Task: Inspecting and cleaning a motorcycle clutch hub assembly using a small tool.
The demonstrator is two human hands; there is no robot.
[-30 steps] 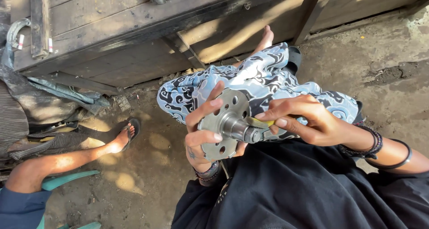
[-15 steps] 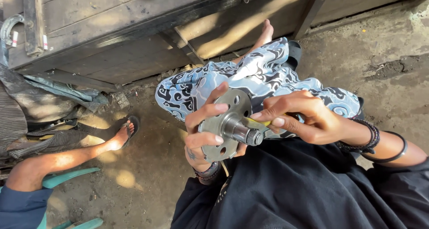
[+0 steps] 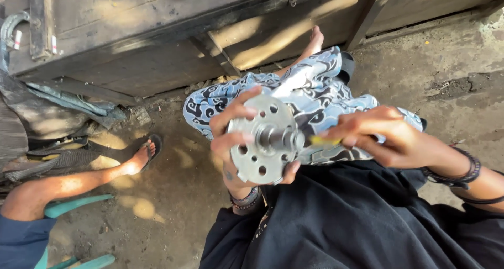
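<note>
- Head view, frame centre: left hand [image 3: 236,143] grips the round grey metal flange with bolt holes and a central hub [image 3: 262,143] by its rim.
- Right hand [image 3: 383,138] pinches a thin yellow-handled tool [image 3: 323,141] whose tip meets the hub.
- Lower left: another person's sandalled foot [image 3: 144,156] on the dirt ground [image 3: 173,206].

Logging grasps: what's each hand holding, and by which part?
Left hand grips the round metal flange by its rim. Right hand pinches a small yellow tool by its rear end, tip at the hub.
</note>
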